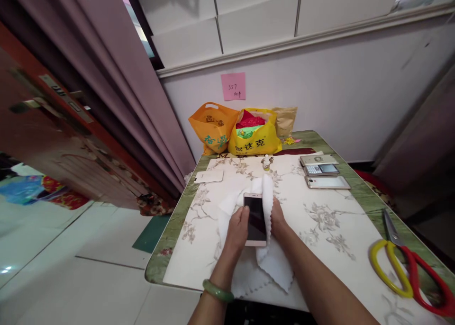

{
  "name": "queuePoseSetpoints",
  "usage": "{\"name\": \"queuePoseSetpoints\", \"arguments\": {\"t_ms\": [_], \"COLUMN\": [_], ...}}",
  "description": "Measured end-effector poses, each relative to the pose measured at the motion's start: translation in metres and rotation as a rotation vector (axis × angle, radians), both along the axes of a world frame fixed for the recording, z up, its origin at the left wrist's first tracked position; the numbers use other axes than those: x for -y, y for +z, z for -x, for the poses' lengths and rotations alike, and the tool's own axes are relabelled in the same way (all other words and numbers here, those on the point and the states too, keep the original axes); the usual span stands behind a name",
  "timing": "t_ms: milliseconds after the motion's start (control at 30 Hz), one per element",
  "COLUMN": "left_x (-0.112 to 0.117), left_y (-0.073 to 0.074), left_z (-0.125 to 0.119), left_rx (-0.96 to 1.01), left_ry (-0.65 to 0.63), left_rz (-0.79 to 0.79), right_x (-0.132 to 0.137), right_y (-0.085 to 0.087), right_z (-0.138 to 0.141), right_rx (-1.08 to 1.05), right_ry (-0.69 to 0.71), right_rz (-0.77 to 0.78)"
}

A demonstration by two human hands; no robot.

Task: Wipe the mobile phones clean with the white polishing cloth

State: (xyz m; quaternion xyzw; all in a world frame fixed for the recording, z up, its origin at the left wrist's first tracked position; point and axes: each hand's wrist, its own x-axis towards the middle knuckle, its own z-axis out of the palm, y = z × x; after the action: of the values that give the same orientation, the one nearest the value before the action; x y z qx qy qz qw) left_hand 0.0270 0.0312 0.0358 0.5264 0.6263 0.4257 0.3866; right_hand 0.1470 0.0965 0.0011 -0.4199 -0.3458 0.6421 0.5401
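Note:
A smartphone (255, 221) with a dark screen and pale gold edges is held upright above the table, screen towards me. My left hand (237, 228) grips its left edge, thumb on the front and the other fingers hidden behind. A white cloth (268, 197) with a scalloped edge wraps the phone's right edge and drapes down below it. My right hand (278, 218) is closed on that cloth from the right side; most of its fingers are hidden behind the cloth. More of the cloth shows behind the phone and left hand.
A white phone (209, 176) lies at left. At right lie a silver phone (327, 183), a keypad phone (323, 169) and a gold phone (319, 159). Scissors (400, 249) rest near the right edge. Behind stand a small bottle (266, 162), an orange bag (213, 126) and a yellow bag (255, 142).

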Motion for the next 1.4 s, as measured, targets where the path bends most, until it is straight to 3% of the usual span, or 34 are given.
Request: {"name": "queuePoseSetpoints", "arguments": {"t_ms": [167, 233, 300, 367, 433, 567, 767, 933, 1033, 1167, 1300, 1400], "left_x": [-0.004, -0.005, -0.006, -0.008, -0.012, -0.023, -0.046, -0.067, -0.064, -0.042, -0.022, -0.017], "left_y": [0.021, 0.029, 0.03, 0.025, 0.017, 0.006, 0.001, 0.003, 0.007, 0.009, 0.009, 0.009], "left_z": [0.027, 0.032, 0.033, 0.03, 0.025, 0.01, -0.008, -0.004, -0.002, -0.008, -0.009, -0.006], "left_rx": [-0.099, -0.109, -0.055, 0.03, 0.121, 0.211, -0.001, 0.041, -0.03, -0.21, -0.304, -0.312], "left_ry": [-0.322, -0.364, -0.343, -0.265, -0.15, 0.059, 0.395, 0.574, 0.507, 0.252, -0.062, -0.178], "left_rz": [0.191, 0.159, 0.135, 0.163, 0.184, 0.069, -0.142, -0.204, -0.228, -0.213, -0.158, -0.15], "right_x": [0.0, 0.001, 0.002, 0.002, 0.003, 0.009, 0.017, 0.013, 0.011, 0.007, 0.001, -0.001], "right_y": [0.01, 0.011, 0.01, 0.008, 0.007, 0.009, 0.003, -0.006, -0.006, -0.004, -0.002, 0.0], "right_z": [-0.007, -0.006, -0.003, 0.0, 0.004, 0.012, 0.023, 0.026, 0.026, 0.018, 0.008, 0.006], "right_rx": [0.032, 0.143, 0.268, 0.309, 0.244, 0.116, 0.167, 0.302, 0.321, 0.297, 0.05, -0.13], "right_ry": [0.239, 0.306, 0.288, 0.233, 0.18, 0.062, 0.057, 0.085, 0.082, -0.044, -0.189, -0.217], "right_rz": [-0.054, -0.165, -0.264, -0.261, -0.145, 0.048, -0.133, -0.193, -0.194, -0.146, 0.045, 0.126]}}
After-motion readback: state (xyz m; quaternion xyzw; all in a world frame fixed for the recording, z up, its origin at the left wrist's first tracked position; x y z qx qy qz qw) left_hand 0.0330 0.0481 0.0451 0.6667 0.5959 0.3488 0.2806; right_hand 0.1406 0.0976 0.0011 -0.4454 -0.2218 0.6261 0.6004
